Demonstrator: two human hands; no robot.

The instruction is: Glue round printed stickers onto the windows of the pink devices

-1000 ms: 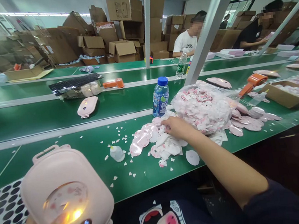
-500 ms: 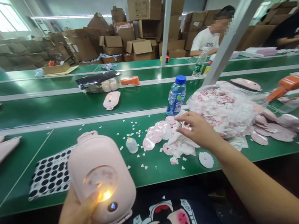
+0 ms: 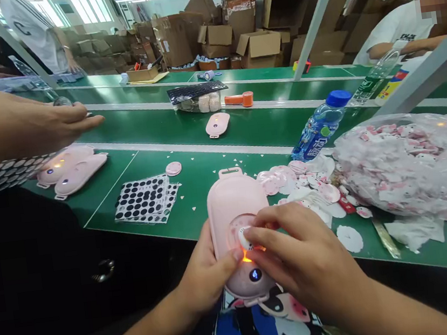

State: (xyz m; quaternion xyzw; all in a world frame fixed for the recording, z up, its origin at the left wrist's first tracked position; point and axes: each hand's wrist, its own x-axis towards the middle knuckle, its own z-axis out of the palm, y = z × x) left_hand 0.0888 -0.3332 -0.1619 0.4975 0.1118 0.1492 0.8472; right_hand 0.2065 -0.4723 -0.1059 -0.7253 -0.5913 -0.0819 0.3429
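My left hand [image 3: 201, 270] grips the side of a pale pink oval plastic device [image 3: 235, 196] held upright above my lap. Its thumb lies beside an orange light and a small lit digital display [image 3: 255, 275]. Between the pinched fingertips of my right hand [image 3: 302, 245] is a small white cartoon-face piece [image 3: 245, 238], held against the round recess in the device's front. Whether it touches the recess floor is hidden by the fingers. Just behind, on the green bench [image 3: 171, 206], lies a heap of pink round discs [image 3: 276, 180] and white cutouts.
A large clear bag of cartoon pieces [image 3: 406, 166] sits at right near a blue-capped bottle [image 3: 320, 125]. Dotted sticker sheets [image 3: 146, 199] and two more pink devices [image 3: 80, 174] lie left. A co-worker's hand [image 3: 30, 123] reaches in over the left side. A grey post [image 3: 432, 76] slants at right.
My right hand has come from the pile to the device, now with a small cartoon-face piece in its fingers. The view has turned left, and a co-worker's arm has entered there.
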